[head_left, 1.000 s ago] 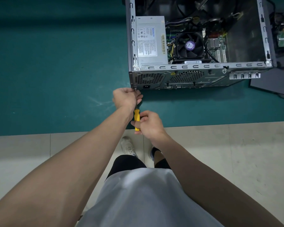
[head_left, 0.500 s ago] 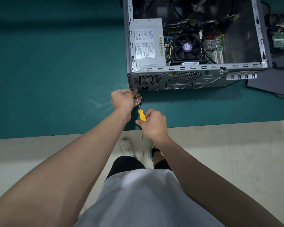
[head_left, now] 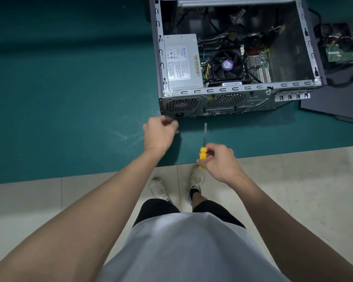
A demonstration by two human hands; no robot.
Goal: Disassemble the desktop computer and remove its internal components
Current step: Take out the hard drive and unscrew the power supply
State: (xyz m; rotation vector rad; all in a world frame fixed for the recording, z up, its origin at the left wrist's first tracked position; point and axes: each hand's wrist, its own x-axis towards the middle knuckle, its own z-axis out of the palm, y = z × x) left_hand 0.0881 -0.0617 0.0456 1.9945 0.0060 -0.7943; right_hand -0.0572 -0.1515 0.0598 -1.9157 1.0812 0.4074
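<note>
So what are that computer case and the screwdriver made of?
The computer case looks like bare grey sheet metal: dull sheen, punched slots and vent holes. The screwdriver handle seems yellow plastic, probably moulded; its thin shaft looks like steel.

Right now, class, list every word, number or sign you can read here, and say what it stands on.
No text can be read.
Power supply label: print and blue brand line too blurred.
Fan hub sticker: too small.
White barcode strip below the fan: digits unreadable.
</note>
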